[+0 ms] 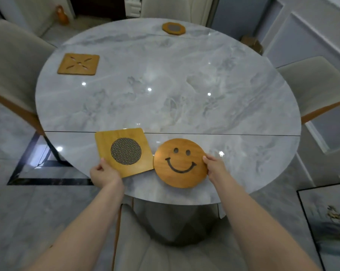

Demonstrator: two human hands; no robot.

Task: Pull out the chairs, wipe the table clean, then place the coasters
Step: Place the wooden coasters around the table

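Setting the last two coasters down looks like the step in hand, and doing it well means lowering each one flat and sliding it to its own seat rather than leaving the pair bunched at the near edge.

The left hand (104,174) pinches the near left corner of the square wooden coaster with a round mesh centre (124,151); that grip is closed on the corner, thumb on top. The right hand (214,166) pinches the right rim of the round wooden coaster with a smiley face (180,162), likewise closed on it. Both coasters lie at the near edge of the round grey marble counter (184,98), their edges touching or nearly so.

The square one is turned slightly, its far left corner swung leftward; being square it has no long axis. The smiley reads upright toward the person, eyes far, mouth near.

Farther off, a square wooden coaster with cut slots (78,64) sits at far left, and an octagonal wooden coaster (173,28) at the far edge.
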